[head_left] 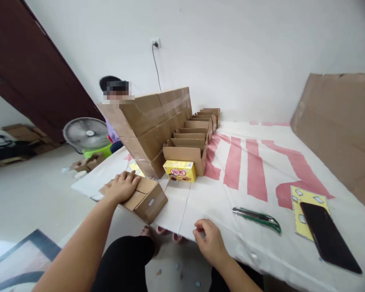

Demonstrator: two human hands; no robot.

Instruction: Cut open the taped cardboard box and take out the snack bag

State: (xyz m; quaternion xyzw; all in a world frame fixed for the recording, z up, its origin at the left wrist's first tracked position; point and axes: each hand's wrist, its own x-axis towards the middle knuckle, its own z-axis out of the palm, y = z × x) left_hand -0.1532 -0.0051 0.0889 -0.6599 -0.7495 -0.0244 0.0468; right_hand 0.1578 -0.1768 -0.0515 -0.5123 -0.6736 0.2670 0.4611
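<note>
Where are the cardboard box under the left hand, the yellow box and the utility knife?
Cardboard box [151, 202]: head view, on its labelled end.
Yellow box [179, 172]: head view, on its printed front.
Utility knife [257, 217]: head view, middle of its handle.

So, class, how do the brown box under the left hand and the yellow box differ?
Look: the brown box is plain cardboard with a small pale label; the yellow box carries colourful printed lettering.
Size: the brown box looks larger than the yellow box.
Contact: the left hand rests on the brown box, while no hand touches the yellow box.
Both are rectangular boxes.
</note>
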